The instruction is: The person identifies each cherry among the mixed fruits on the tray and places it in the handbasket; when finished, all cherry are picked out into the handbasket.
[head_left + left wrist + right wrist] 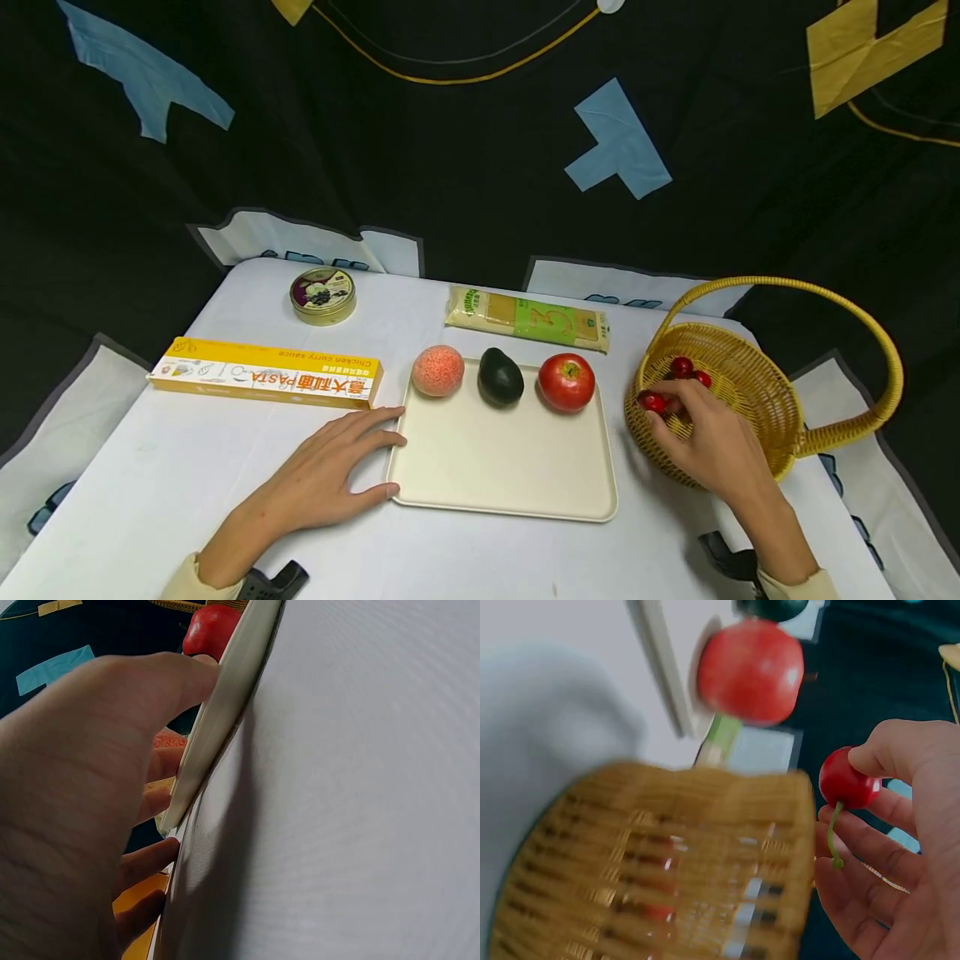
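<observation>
Between thumb and fingers my right hand [708,433] pinches a red cherry [847,780] with a green stem, above the near left rim of a yellow wicker basket [772,408]. More red cherries [682,367] lie inside the basket, partly hidden by the hand. My left hand [330,467] touches the left edge of a cream tray [502,467], its fingers spread and fairly straight. Along the tray's far side sit a rough pinkish-orange peach-like fruit [438,371], a dark green avocado [500,377] and a red apple [566,383].
Left of the tray lies a yellow and white pasta box [266,372]. A round tin [322,296] stands behind it. A packet of noodles [528,319] lies beyond the tray. The basket's tall handle [892,375] arches over its right side. A black curtain hangs behind the white table [150,492].
</observation>
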`<state>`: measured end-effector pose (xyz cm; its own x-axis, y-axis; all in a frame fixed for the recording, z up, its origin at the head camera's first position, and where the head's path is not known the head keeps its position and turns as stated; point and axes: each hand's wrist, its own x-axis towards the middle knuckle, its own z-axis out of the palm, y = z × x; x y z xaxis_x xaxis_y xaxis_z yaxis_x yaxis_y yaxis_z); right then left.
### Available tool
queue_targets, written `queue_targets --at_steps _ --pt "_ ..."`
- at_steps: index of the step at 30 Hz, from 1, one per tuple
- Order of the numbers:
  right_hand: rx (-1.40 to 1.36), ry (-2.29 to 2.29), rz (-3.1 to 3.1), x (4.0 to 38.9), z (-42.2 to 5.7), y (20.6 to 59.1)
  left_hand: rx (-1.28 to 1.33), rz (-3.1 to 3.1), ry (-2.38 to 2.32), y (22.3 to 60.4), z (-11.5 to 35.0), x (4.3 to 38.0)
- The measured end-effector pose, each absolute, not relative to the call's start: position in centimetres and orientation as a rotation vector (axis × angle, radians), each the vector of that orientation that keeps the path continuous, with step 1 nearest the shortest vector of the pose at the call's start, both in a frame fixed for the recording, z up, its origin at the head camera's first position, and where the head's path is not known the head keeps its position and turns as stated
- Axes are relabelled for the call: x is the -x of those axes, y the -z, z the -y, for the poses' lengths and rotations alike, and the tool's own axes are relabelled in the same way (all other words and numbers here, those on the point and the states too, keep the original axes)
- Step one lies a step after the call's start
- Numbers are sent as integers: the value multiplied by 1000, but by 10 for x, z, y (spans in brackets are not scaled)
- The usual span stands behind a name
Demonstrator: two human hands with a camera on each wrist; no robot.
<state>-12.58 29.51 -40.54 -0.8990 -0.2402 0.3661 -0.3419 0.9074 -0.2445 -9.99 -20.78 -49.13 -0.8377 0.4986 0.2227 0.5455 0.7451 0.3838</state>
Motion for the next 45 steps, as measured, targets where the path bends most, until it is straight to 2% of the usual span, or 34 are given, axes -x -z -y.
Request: queue_targets --at_steps 16,23,45 --pt "-211 -374 2980 128 -341 408 859 2850 675 490 206 101" --pt "-235 -389 3057 137 -353 417 856 2839 667 491 206 100" --pt "-169 -357 3172 146 -358 430 850 2855 665 489 208 99"
